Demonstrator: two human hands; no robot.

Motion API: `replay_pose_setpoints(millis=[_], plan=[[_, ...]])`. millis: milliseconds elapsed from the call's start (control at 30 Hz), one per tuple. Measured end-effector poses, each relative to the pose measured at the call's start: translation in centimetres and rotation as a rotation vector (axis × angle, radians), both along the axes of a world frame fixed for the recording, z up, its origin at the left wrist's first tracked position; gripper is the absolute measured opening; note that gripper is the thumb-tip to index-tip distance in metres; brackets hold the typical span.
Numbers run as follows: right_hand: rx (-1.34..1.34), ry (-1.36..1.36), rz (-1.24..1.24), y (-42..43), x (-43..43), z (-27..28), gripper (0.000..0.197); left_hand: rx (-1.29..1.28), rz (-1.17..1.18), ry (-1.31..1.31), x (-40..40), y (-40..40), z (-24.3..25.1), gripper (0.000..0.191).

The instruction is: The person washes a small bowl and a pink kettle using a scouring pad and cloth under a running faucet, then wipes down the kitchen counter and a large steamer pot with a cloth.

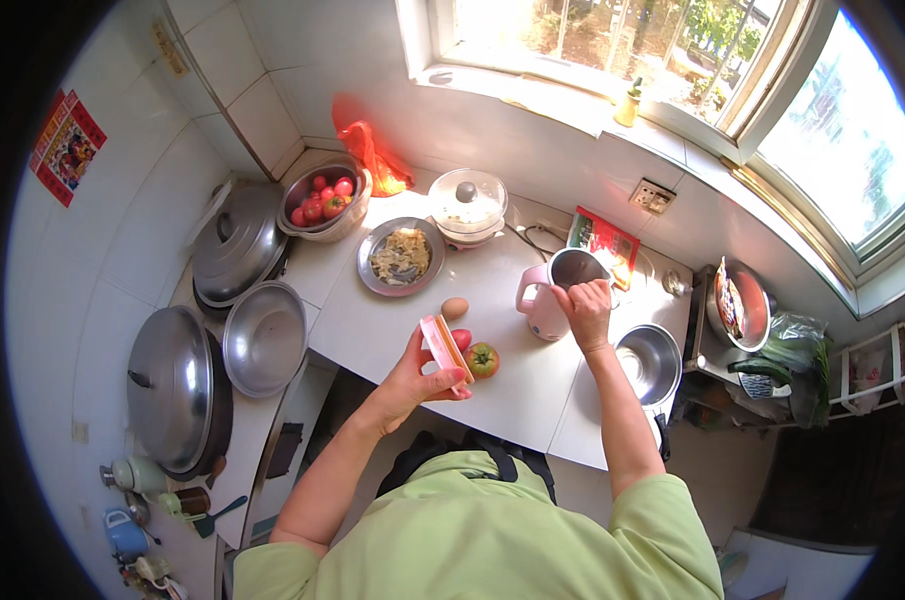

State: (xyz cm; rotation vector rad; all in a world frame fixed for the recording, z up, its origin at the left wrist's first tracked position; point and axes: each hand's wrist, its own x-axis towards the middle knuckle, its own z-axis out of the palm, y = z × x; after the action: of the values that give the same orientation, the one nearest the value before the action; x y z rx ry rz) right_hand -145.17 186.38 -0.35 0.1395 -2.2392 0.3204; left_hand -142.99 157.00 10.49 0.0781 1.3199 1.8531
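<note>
My left hand (411,379) holds a small, flat pink-and-white plastic box (443,349) with an orange edge, tilted above the counter's front edge. Just beyond it lie a brown egg (455,307), a red tomato (462,339) partly covered by the box, and a green-and-red tomato (482,360). My right hand (586,311) is at the near rim of a pink electric kettle (546,313), fingers curled. The kettle stands upright with its top uncovered and its inside dark. Whether those fingers grip the rim or hold something small is hidden.
Behind are a plate of food (401,255), a lidded electric cooker (467,202) and a bowl of tomatoes (323,204). A steel pot (651,364) stands right of the kettle. Large lidded pans (169,386) and a metal basin (265,337) line the left counter.
</note>
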Motion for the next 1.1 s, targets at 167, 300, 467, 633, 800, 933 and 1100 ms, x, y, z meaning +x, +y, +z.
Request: replay_pose_setpoints(millis=[167, 300, 467, 633, 800, 933, 1100], plan=[[-0.059, -0.163, 0.21, 1.0, 2.6, 0.7, 0.023, -0.423, -0.018, 0.638, -3.4, 8.0, 0.4, 0.101], [-0.244, -0.118, 0.036, 2.6, 5.6, 2.0, 0.025, -0.939, -0.251, 1.156, -5.4, 16.1, 2.5, 0.102], [-0.37, -0.126, -0.077, 5.0, 7.4, 1.6, 0.024, -1.316, -0.548, 1.461, -6.6, 21.4, -0.1, 0.097], [-0.482, -0.137, -0.084, 5.6, 7.5, 2.4, 0.021, -1.373, -0.589, 1.474, -7.4, 22.5, -1.8, 0.1], [-0.692, -0.141, -0.032, 5.7, 5.8, 2.5, 0.021, -1.333, -0.668, 1.327, -7.3, 21.6, -0.4, 0.095], [-0.853, -0.217, 0.029, 5.3, 4.4, 3.5, 0.028, -1.016, -0.127, 1.25, -10.4, 14.8, -1.3, 0.064], [-1.46, -0.443, 0.083, 2.9, 5.6, 0.6, 0.072, -1.03, -0.006, 0.908, -9.1, 4.3, -6.5, 0.053]])
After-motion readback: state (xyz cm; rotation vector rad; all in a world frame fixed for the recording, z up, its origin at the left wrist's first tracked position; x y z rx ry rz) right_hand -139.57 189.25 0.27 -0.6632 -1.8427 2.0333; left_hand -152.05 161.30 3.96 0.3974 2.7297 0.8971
